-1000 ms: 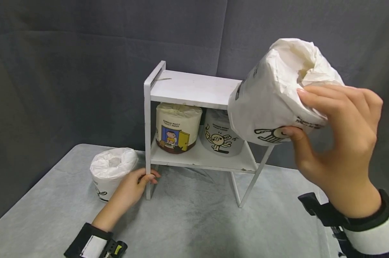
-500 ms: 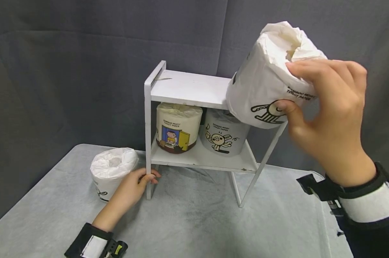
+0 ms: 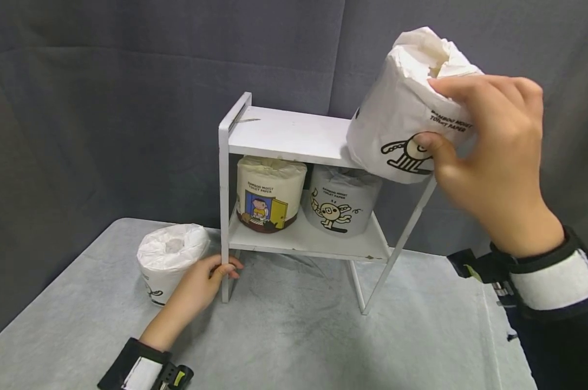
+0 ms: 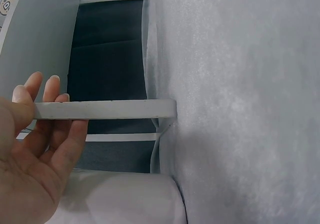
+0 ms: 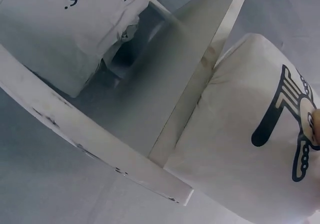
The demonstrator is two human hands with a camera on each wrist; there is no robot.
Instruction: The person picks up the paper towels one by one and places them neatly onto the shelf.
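My right hand (image 3: 498,146) grips a white paper-wrapped toilet paper roll (image 3: 391,119), thumb on its printed front and fingers at its crumpled upper edge. Tilted, the roll overlaps the right end of the white two-tier shelf's (image 3: 294,132) top board; in the right wrist view its wrapper (image 5: 235,119) is right at the board's edge. My left hand (image 3: 201,281) holds the shelf's front left leg (image 3: 224,276), and the left wrist view shows thumb and fingers around that leg (image 4: 110,109). On the lower board stand a cream roll (image 3: 269,189) with a coloured picture and a grey roll (image 3: 340,200).
Another white toilet paper roll (image 3: 169,254) stands on the cloth-covered table (image 3: 294,336), left of the shelf and close beside my left forearm. A dark grey curtain (image 3: 128,108) hangs behind. The shelf's slanting right leg (image 3: 406,238) comes down below the held roll.
My right hand has carried the held roll up and slightly left, and the roll has become more upright over the shelf's right end. The left hand keeps its place on the leg.
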